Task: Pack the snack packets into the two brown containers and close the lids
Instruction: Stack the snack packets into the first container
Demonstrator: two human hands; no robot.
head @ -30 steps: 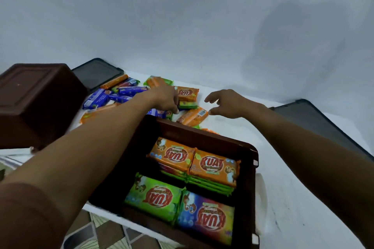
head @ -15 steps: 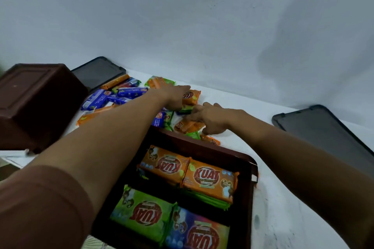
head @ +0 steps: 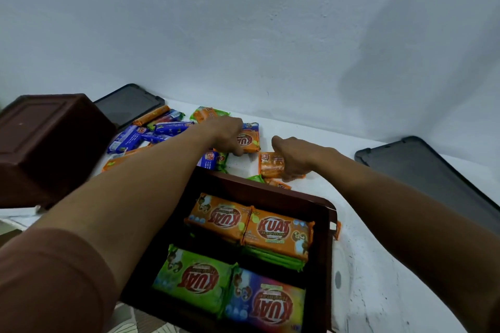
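The person leans over the white desk (head: 378, 251) with both bare arms stretched out towards a loose pile of snack packets (head: 162, 130) by the wall. The left hand (head: 228, 135) lies over an orange KUAT packet (head: 249, 140). Its fingers curl down onto the packet's near edge, and it looks like a grip, though the fingertips are hidden from here. The right hand (head: 295, 157) is closed round a second orange packet (head: 272, 165), thumb on top, with the packet tipped on its edge just above the desk. A green and an orange wrapper (head: 278, 184) lie beneath it.

Directly in front of the person stands the open brown container (head: 328, 224). Four stacks of packets lie flat inside it. Two orange-topped stacks (head: 278, 232) sit at the far side, and a green one (head: 194, 278) and a blue and yellow one (head: 265, 303) sit at the near side.

The other brown container (head: 46, 143) sits to the left, turned bottom up and tilted. A dark lid (head: 130, 103) lies flat behind it, touching the pile, and another dark lid (head: 427, 167) lies on the desk well off to the right.
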